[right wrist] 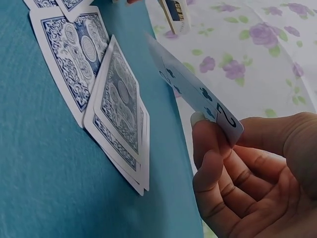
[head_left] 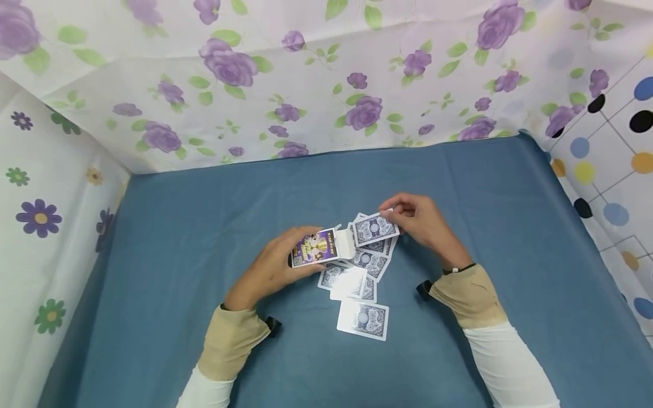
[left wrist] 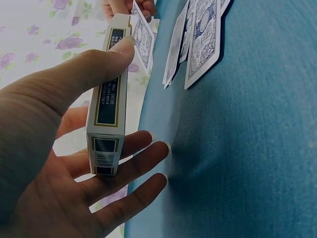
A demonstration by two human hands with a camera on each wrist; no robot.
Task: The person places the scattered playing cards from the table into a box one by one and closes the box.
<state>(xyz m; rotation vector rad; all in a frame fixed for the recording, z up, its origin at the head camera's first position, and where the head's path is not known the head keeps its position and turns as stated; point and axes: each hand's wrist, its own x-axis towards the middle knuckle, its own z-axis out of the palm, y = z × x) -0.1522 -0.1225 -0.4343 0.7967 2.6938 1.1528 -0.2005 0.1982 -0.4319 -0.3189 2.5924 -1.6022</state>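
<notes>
My left hand (head_left: 275, 262) holds a purple-and-white playing card box (head_left: 313, 247) between thumb and fingers. Its white end flap (head_left: 346, 244) stands out toward the right. With thumb and fingertips, my right hand (head_left: 419, 220) pinches a playing card (head_left: 376, 228) by its right end, blue patterned back up in the head view. The right wrist view shows the underside of that card (right wrist: 200, 94), a two with black club marks. Beneath it lie several overlapping cards (head_left: 371, 264), backs up. In the left wrist view, the box's narrow side (left wrist: 107, 101) faces the camera under my thumb.
One more card (head_left: 363, 320) lies face down nearest to me. A blue cloth (head_left: 204, 215) covers the table. Flowered white sheets (head_left: 316, 113) rise at the back and left, and a dotted sheet (head_left: 607, 187) hangs at the right.
</notes>
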